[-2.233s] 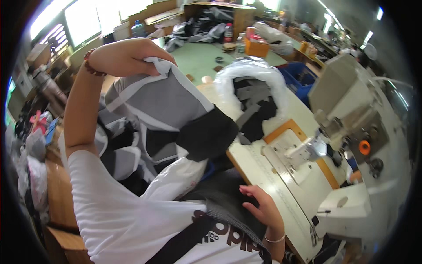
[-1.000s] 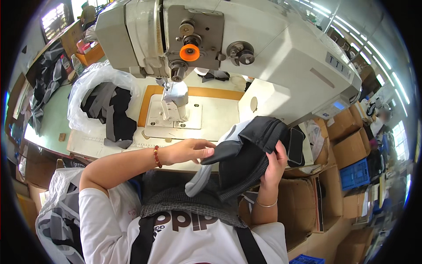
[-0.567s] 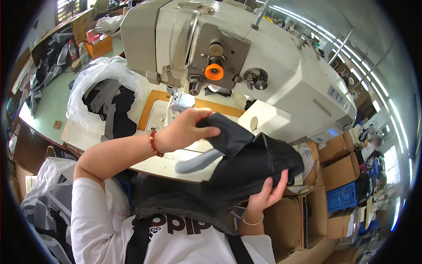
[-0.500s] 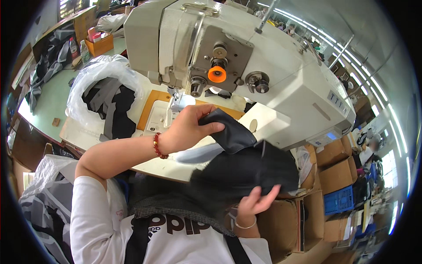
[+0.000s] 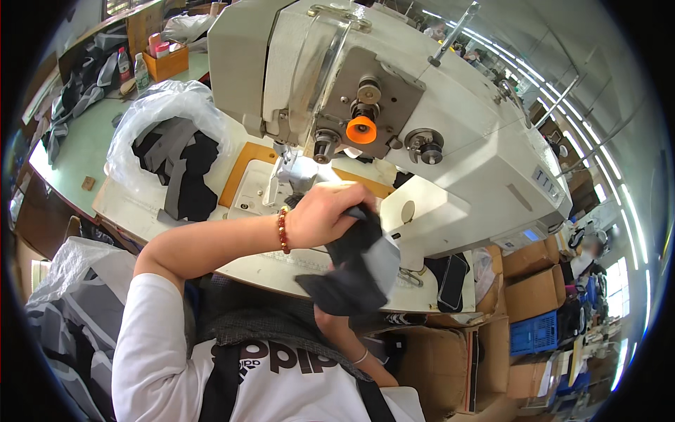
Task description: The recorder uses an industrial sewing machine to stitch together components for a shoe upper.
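Observation:
Closed around a black and grey fabric piece (image 5: 351, 281), my left hand (image 5: 320, 214) is raised in front of the sewing machine (image 5: 471, 98). The cloth hangs down from the fingers and is smeared by motion; a pale grey side shows at its right. Behind the lower edge of the cloth is my right hand (image 5: 325, 319), its fingers mostly hidden. Just beyond my left hand are the needle area and the light metal bed plate (image 5: 249, 188). A black piece with pale edge stitching (image 5: 450, 283) lies on the table's right end, beside small metal snips (image 5: 410, 277).
A clear plastic bag (image 5: 126, 151) of black and grey cut pieces stands left of the machine. Another bag (image 5: 77, 271) of pieces is at lower left. Cardboard boxes (image 5: 436, 359) and a blue crate (image 5: 533, 333) stand at the right. Bottles and an orange box (image 5: 167, 63) are far left.
My right hand has moved left, from open beside the cloth to behind it. The cloth has swung left and bunched under my left hand, uncovering the snips and the stitched black piece.

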`<state>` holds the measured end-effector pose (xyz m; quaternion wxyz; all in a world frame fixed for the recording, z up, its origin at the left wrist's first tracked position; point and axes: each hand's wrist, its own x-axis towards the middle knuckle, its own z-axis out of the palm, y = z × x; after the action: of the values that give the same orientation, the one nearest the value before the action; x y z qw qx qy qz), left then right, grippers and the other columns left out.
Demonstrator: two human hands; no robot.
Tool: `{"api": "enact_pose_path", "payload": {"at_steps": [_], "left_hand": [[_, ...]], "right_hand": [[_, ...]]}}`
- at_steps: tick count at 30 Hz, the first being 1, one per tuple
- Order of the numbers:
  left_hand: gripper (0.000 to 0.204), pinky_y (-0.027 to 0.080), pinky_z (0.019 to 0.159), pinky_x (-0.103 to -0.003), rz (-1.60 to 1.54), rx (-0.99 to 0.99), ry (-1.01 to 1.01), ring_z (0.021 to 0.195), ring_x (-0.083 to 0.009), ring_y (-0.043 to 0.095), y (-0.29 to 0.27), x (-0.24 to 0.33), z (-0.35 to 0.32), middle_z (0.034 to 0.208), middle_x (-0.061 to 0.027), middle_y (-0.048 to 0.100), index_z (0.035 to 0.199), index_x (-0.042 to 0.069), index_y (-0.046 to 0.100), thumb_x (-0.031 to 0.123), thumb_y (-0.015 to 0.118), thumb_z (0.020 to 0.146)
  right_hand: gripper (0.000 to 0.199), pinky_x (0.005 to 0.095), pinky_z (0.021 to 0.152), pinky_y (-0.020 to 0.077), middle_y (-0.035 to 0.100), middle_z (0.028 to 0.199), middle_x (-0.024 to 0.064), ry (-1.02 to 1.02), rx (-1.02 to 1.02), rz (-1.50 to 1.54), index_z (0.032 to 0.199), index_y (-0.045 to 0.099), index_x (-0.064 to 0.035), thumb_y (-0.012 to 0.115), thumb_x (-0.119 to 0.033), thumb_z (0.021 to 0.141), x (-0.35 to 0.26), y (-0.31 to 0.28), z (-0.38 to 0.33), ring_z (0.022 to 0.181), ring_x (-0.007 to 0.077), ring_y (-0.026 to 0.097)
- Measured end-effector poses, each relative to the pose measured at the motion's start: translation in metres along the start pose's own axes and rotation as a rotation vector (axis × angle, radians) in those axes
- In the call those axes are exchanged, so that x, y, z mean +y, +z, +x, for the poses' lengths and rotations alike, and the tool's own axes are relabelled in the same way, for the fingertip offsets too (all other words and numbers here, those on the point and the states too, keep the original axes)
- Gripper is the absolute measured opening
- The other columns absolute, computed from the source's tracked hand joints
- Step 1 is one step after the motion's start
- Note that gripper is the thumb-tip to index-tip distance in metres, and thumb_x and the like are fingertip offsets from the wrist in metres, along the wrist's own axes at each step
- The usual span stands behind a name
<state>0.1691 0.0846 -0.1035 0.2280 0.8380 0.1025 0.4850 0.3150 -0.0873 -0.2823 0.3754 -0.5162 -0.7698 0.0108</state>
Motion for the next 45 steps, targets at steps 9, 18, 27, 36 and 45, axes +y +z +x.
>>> {"api": "enact_pose_path", "payload": {"at_steps": [9,18,27,36,45], "left_hand": [[0.013,0.056,0.072,-0.042,0.281,0.049,-0.303,0.083,-0.0384,0.071,-0.031,-0.022,-0.063,0.088,-0.0157,0.072,0.102,0.005,0.069,0.009,0.075,0.092],[0.019,0.056,0.070,-0.031,-0.187,0.236,-0.747,0.075,-0.0107,0.070,-0.031,-0.031,-0.066,0.086,-0.0099,0.079,0.102,-0.004,0.076,0.015,0.078,0.095],[0.030,0.050,0.057,-0.026,-0.376,0.254,-0.774,0.067,-0.0022,0.057,-0.032,-0.039,-0.064,0.072,0.0011,0.070,0.089,-0.004,0.076,0.025,0.081,0.095],[0.037,0.052,0.067,-0.027,-0.643,0.258,-1.101,0.071,-0.0050,0.058,-0.057,-0.022,-0.067,0.085,0.0000,0.070,0.085,0.003,0.075,0.032,0.067,0.106],[0.027,0.057,0.078,-0.028,-0.639,0.080,-1.033,0.083,-0.0066,0.064,-0.075,-0.023,-0.062,0.091,0.0008,0.069,0.098,0.001,0.071,0.024,0.061,0.109]], "right_hand": [[0.061,0.0455,0.117,0.0426,0.052,0.157,0.0169,-0.212,-0.651,0.391,0.150,0.055,-0.0117,0.074,-0.011,0.092,-0.004,-0.043,0.028,0.141,0.0389,0.053],[0.020,0.0347,0.085,0.0589,0.077,0.106,0.0150,-0.019,-0.610,0.819,0.116,0.072,0.0018,0.064,-0.002,0.098,0.028,-0.155,0.094,0.089,0.0248,0.076],[0.042,0.0365,0.070,0.0545,0.070,0.107,0.0116,-0.122,0.073,0.175,0.135,0.066,-0.0095,0.068,0.001,0.094,-0.021,-0.055,0.197,0.082,0.0278,0.069],[0.053,0.0410,0.074,0.0565,0.075,0.111,0.0186,-0.151,0.010,0.063,0.128,0.075,-0.0114,0.058,0.013,0.085,-0.022,-0.043,0.228,0.086,0.0339,0.071],[0.053,0.0372,0.065,0.0534,0.074,0.090,0.0146,-0.273,0.062,-0.038,0.128,0.078,-0.0177,0.060,0.013,0.089,-0.009,-0.040,0.246,0.067,0.0270,0.065]]}}
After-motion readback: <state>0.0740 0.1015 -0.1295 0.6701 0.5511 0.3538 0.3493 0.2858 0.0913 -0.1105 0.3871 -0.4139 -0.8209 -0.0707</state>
